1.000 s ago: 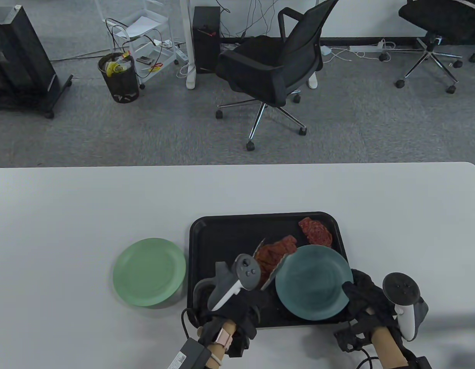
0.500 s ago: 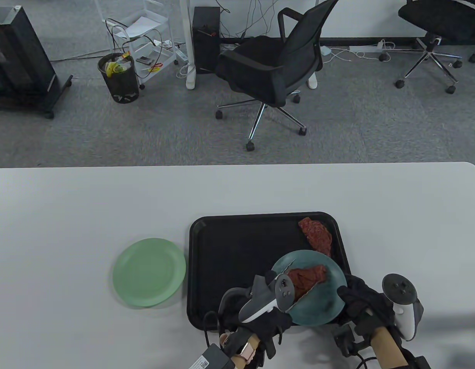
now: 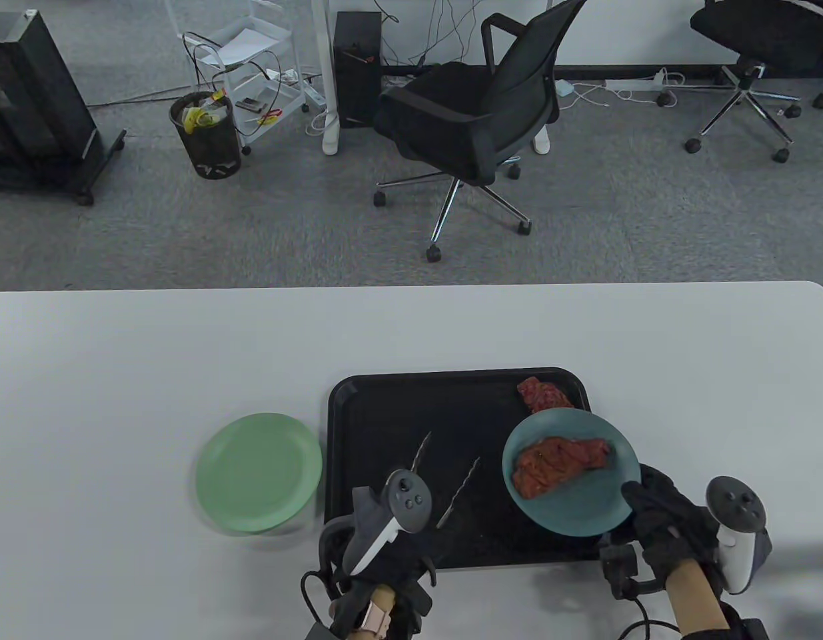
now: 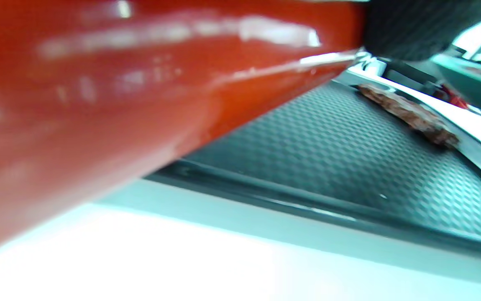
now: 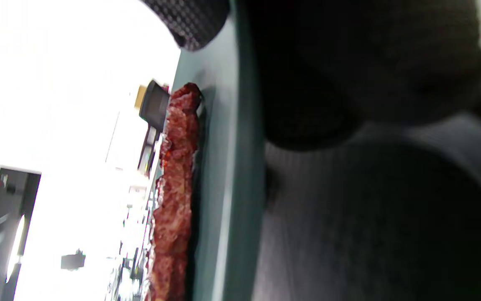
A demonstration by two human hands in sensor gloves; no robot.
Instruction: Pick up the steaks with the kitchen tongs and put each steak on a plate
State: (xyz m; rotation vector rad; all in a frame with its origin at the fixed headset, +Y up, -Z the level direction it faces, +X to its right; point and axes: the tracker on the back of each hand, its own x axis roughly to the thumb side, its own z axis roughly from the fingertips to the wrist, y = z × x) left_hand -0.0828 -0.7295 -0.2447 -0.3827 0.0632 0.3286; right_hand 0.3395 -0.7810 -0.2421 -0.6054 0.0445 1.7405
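Note:
My right hand [image 3: 658, 517] grips the near rim of a teal plate [image 3: 588, 510] held over the black tray's [image 3: 384, 413] right side. A red steak [image 3: 558, 463] lies on that plate; in the right wrist view the steak [image 5: 175, 200] shows edge-on against the plate [image 5: 223, 175]. A second steak [image 3: 543, 395] lies in the tray's far right corner, partly behind the plate. My left hand [image 3: 384, 567] holds the kitchen tongs [image 3: 444, 477] by their red handle [image 4: 119, 92], with the two metal arms spread apart and empty over the tray's middle.
A light green plate [image 3: 258, 472] sits on the white table [image 3: 118, 360] left of the tray, with nothing on it. Office chairs, a bin and cables are on the floor beyond the table's far edge.
The tongs let go of the steak onto the teal plate and drew back left, now spread and empty. My right hand carried the plate with the steak slightly right and away.

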